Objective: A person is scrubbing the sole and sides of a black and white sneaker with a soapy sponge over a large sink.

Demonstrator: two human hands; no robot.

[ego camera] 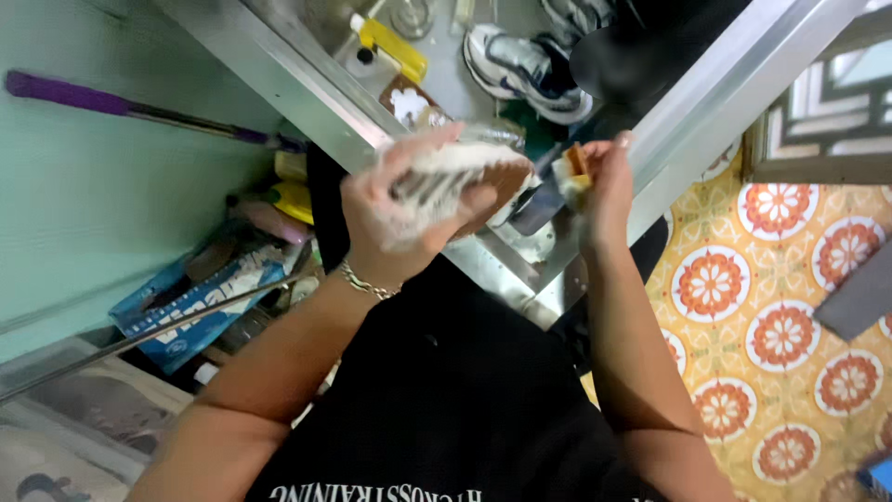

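My left hand (pixel 400 200), covered in white soap suds, grips a shoe (pixel 465 177) with a brown sole and a soapy striped upper, held over a steel sink (pixel 520 242). My right hand (pixel 604 177) is closed around a small yellow and orange sponge (pixel 571 172) right beside the shoe's end. A chain bracelet sits on my left wrist. The image is motion-blurred around the shoe.
A pair of white and dark sneakers (pixel 520 65) lies in the sink basin with a yellow bottle (pixel 395 46). A purple-handled tool (pixel 139 107) leans on the green wall. A blue box (pixel 195 297) sits at left. The orange patterned floor (pixel 780 316) is at right.
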